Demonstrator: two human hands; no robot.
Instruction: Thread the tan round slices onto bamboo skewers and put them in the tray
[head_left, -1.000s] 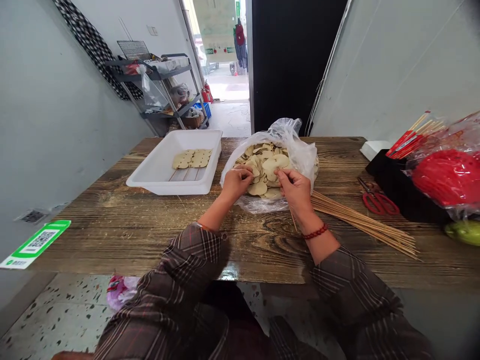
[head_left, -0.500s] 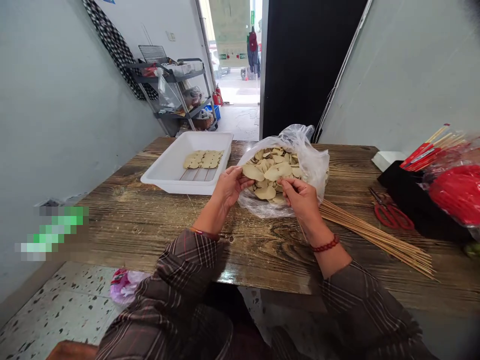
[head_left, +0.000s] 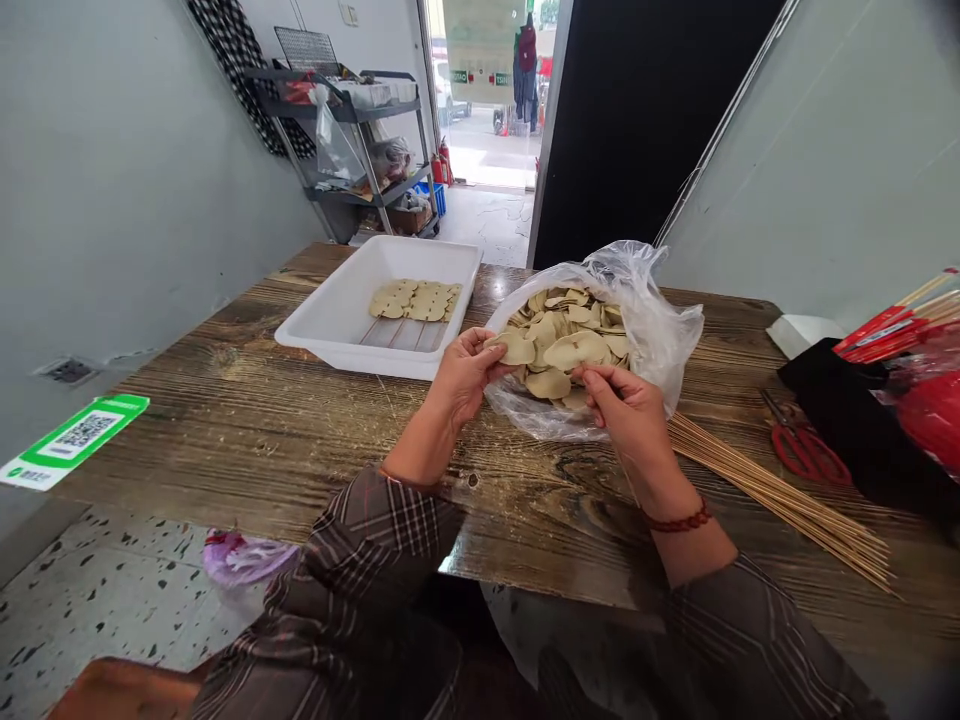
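My left hand (head_left: 466,372) pinches a flat beige slice (head_left: 516,348) at the near left edge of a clear plastic bag (head_left: 660,345) full of such slices. Closed fingers of my right hand (head_left: 626,400) hold a thin skewer, mostly hidden along the palm, whose tip end meets another oval slice (head_left: 577,351). Both hands are over the bag's opening, a short way apart. To the left, a white tray (head_left: 330,345) holds skewered slices (head_left: 416,300) lying side by side, their sticks pointing toward me.
A bundle of bamboo skewers (head_left: 787,495) lies right of the bag. Beyond it are red-handled scissors (head_left: 810,452), a black box (head_left: 847,410) and a red bundle (head_left: 934,415). A green code card (head_left: 75,440) is at the table's left edge. A shelf cart (head_left: 352,110) stands behind.
The camera view has shifted, so the bag and hands appear farther right. My left hand's fingers have closed more on the slice. The right hand keeps its pinch beside the other slice.
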